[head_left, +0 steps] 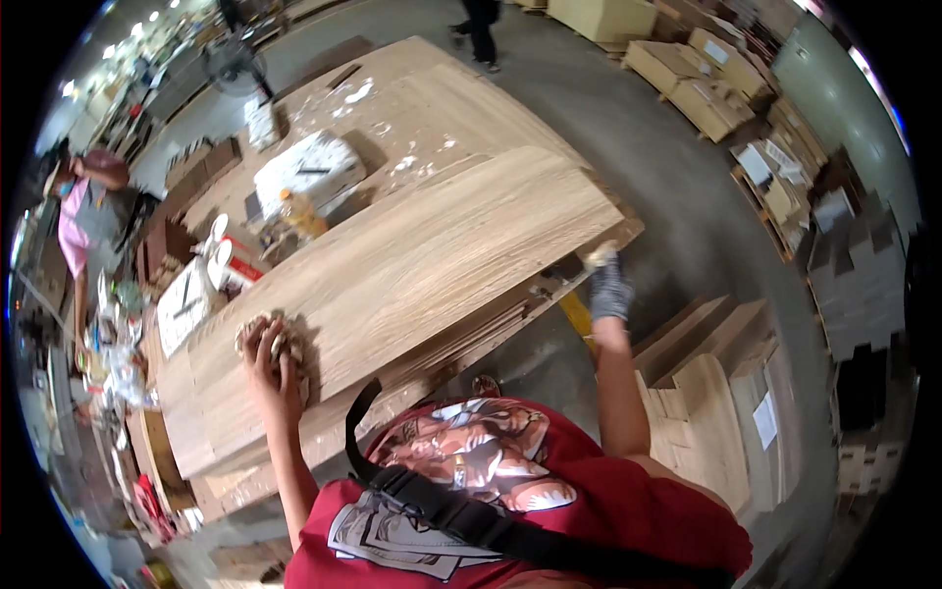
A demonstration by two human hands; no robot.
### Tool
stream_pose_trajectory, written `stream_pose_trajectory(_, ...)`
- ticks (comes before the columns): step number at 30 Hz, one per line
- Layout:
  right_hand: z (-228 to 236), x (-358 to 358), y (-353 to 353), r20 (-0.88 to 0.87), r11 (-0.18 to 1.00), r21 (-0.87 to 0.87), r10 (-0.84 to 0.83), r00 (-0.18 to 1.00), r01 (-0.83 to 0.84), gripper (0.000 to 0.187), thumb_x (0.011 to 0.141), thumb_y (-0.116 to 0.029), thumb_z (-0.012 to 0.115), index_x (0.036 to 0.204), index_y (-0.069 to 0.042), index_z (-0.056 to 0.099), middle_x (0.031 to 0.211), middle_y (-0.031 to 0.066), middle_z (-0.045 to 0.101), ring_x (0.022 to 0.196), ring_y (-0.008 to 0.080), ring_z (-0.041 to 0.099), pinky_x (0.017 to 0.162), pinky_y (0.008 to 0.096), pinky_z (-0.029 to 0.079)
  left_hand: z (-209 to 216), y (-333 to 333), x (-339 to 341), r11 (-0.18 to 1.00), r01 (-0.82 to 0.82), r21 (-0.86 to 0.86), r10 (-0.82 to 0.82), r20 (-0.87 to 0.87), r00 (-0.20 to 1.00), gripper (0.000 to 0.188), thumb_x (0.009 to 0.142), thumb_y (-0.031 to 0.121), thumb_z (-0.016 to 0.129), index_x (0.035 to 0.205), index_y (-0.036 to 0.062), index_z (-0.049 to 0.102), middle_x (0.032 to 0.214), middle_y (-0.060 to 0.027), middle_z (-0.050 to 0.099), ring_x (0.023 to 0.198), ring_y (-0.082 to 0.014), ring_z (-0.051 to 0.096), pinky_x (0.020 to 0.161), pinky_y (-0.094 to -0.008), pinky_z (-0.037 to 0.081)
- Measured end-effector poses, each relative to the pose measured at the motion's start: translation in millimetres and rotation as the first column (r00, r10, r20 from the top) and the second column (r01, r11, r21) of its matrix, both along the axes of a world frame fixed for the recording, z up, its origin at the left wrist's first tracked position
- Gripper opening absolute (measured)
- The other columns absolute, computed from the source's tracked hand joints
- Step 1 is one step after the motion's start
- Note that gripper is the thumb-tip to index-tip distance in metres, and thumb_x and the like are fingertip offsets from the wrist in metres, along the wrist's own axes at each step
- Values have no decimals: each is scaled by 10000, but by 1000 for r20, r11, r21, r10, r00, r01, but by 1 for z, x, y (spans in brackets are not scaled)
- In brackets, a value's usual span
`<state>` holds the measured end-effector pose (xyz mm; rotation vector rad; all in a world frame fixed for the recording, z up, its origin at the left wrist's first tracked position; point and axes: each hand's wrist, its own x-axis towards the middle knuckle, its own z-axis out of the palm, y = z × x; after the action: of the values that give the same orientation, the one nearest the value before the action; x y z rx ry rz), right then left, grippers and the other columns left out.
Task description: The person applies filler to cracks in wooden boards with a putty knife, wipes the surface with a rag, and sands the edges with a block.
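Note:
A long wood-grain board (422, 245) lies slantwise in front of me on top of a stack. Near its left end my bare left hand (273, 358) presses on the top face, its fingers curled over a crumpled pale rag (292, 346). My right hand (610, 285), in a grey knit glove, is at the front edge close to the board's right corner. Its fingers look drawn together, and something pale shows at their tips, too blurred to name. Below the board's front edge, more panels (471, 334) show as a layered stack.
Behind the board are a larger scrap-littered panel (422, 108), white wrapped bundles (309, 172), a yellowish bottle (299, 211) and a red-and-white container (235, 263). Cut panels (706, 368) stand at my right. A person (93, 211) is at the far left; another's legs (481, 34) show at the back.

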<state>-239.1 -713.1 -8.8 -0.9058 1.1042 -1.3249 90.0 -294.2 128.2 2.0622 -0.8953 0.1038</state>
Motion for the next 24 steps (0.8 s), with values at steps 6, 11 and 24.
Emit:
stream_pose_trajectory(6, 126, -13, 43, -55, 878, -364, 314, 948, -312, 335, 902, -172, 676, 1175, 17, 631, 1117, 97, 655, 986, 164, 627, 922, 323, 517, 8, -3, -3, 991, -64, 119, 53, 95, 994, 398, 868, 7, 498, 1232, 101, 628, 1367, -139, 495, 1311, -344, 430, 1093, -417, 343)
stream_pose_trajectory(11, 179, 53, 89, -637, 607, -219, 504, 583, -764, 303, 794, -98, 783, 1074, -31, 688, 1035, 49, 702, 901, 101, 647, 803, 245, 537, 5, 0, -2, 995, -61, 75, 54, 94, 994, 396, 843, 37, 542, 1216, 126, 638, 1347, -125, 512, 1355, -377, 372, 1089, -458, 348)
stream_pose_trajectory(24, 185, 92, 96, -951, 282, -188, 186, 246, -941, 199, 751, -150, 746, 925, -54, 733, 853, 97, 648, 867, 263, 587, 833, 362, 485, 4, 6, 4, 999, -21, 40, 16, 121, 993, 379, 864, 45, 525, 1225, 96, 629, 1379, -151, 497, 1381, -403, 322, 1125, -470, 282)
